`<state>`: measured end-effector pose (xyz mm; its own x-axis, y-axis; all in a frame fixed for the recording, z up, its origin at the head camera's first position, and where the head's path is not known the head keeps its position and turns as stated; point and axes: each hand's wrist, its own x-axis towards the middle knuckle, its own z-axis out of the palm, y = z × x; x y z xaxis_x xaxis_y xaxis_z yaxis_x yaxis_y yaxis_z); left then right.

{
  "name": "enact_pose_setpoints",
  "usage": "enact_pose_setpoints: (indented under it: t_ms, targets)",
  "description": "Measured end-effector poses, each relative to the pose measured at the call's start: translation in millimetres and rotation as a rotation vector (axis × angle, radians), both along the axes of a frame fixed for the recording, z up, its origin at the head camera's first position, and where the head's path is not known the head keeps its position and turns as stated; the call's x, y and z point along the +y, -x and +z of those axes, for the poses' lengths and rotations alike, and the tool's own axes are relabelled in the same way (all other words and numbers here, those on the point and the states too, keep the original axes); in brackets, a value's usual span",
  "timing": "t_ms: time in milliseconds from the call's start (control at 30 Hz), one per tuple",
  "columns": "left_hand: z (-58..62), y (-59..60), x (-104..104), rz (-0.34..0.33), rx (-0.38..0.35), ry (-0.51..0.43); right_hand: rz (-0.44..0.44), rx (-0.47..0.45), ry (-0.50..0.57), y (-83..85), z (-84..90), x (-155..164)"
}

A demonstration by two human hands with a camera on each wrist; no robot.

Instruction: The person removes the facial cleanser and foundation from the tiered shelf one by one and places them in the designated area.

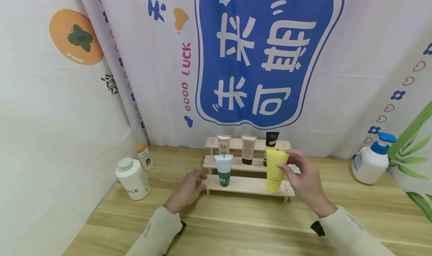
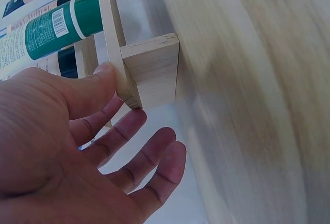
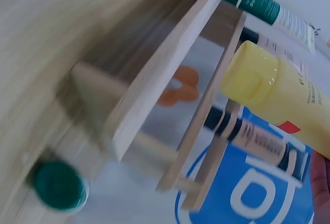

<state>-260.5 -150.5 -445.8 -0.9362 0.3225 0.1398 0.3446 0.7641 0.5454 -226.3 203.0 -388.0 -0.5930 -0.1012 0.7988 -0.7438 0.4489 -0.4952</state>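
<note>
My right hand [image 1: 307,181] pinches a yellow squeeze tube [image 1: 276,169] near its upper end. The tube is upright in front of the right part of a three-tier wooden rack [image 1: 248,184]; in the right wrist view its cap end shows apart from the boards. With thumb and fingertips, my left hand [image 1: 189,188] holds the left end of the lowest shelf [image 2: 116,38]. A green and white tube [image 1: 224,169] stands cap down on that shelf. Behind it, on the middle tier, are a BB cream tube [image 1: 223,142], a tan tube [image 1: 248,149] and a black tube [image 1: 272,139].
Left on the wooden table [image 1: 236,226] stand a white jar [image 1: 133,179] and a small orange-capped bottle [image 1: 144,157]. A blue-topped pump bottle [image 1: 369,164] is at the right. Beside the rack's right end is a green-lidded container [image 3: 59,187]. A printed curtain [image 1: 168,72] hangs behind.
</note>
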Motion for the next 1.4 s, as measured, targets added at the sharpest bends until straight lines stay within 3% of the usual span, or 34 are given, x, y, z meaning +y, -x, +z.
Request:
enact_pose_setpoints:
  t_ms: [267, 600, 833, 1133, 1400]
  targets:
    - [-3.6, 0.4, -1, 0.003, -0.007, -0.005, -0.228, 0.016, -0.154, -5.2, 7.9, 45]
    - [-3.8, 0.3, -2, 0.014, -0.014, -0.001, -0.341, -0.047, -0.184, -5.3, 5.2, 87]
    - [-3.2, -1.0, -3, 0.024, -0.012, -0.009, -0.357, -0.243, -0.198, 6.4, -6.1, 101]
    - [-2.0, -0.3, -2, 0.020, -0.015, -0.010, -0.331, -0.503, -0.322, 39.0, -24.9, 124]
    - [0.4, -0.3, 1, 0.010, -0.014, -0.002, -0.295, -0.710, -0.350, 65.4, -35.1, 142]
